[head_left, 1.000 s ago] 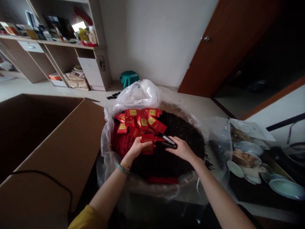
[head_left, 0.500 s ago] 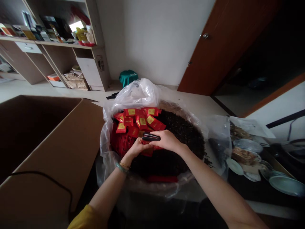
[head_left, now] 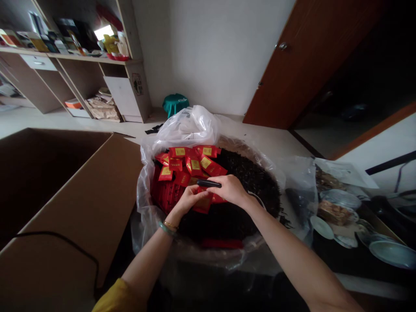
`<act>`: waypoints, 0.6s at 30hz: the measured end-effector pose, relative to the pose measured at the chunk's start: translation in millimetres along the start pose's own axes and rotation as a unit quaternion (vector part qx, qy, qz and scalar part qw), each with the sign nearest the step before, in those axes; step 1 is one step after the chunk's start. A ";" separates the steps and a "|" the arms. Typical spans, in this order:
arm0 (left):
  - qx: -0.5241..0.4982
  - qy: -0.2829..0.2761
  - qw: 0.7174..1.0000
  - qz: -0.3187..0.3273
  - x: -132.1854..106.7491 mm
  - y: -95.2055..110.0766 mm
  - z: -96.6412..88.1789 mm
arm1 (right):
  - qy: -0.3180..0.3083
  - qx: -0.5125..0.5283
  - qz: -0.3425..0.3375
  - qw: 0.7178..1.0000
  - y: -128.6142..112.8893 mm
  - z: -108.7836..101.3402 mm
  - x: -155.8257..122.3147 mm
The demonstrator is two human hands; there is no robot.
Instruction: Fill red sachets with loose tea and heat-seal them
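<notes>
In the head view, my right hand (head_left: 229,188) is closed around a small black stapler-like bag sealer (head_left: 208,183), its two jaws pressed together. My left hand (head_left: 188,200) pinches a red packet (head_left: 203,205) just beneath the sealer, fingertips close to its front end. The packet's top edge lies behind the tool and fingers, so I cannot tell how far it sits between the jaws. Beyond my hands, several red packets with yellow labels (head_left: 195,165) lie piled on tightly stacked red packets (head_left: 167,195). Dark loose tea leaves (head_left: 253,177) surround them.
A clear plastic liner (head_left: 143,216) wraps the round basket of leaves. On the left stands an open cardboard box (head_left: 120,182) with a black cable (head_left: 65,240) across it. Lidded dishes (head_left: 391,253) are at right. Behind are a green-covered bin (head_left: 175,104) and a wooden door (head_left: 302,56).
The sealer's jaws, parted before, are now closed, and the tool has shifted slightly up and right. A thin white cord shows beside my right wrist. My left hand stays nearly in place.
</notes>
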State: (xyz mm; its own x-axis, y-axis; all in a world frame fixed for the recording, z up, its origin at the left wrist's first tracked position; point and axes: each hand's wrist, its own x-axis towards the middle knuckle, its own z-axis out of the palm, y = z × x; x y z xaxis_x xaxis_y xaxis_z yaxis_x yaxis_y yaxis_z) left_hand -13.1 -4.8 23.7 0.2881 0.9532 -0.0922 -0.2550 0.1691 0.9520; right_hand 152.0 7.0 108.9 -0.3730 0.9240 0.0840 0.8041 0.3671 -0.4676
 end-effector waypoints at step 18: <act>0.049 -0.009 0.998 0.026 -2.1 2.6 0.7 | -0.005 0.029 0.014 0.999 -3.0 3.6 -1.1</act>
State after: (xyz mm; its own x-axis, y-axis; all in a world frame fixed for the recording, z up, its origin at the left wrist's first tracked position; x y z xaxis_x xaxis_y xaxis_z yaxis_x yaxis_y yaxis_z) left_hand -13.7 -6.6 26.6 0.2941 0.9551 -0.0368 -0.1791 0.0929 0.9794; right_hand 148.4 4.5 107.1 -0.3549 0.9329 0.0615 0.7864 0.3335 -0.5200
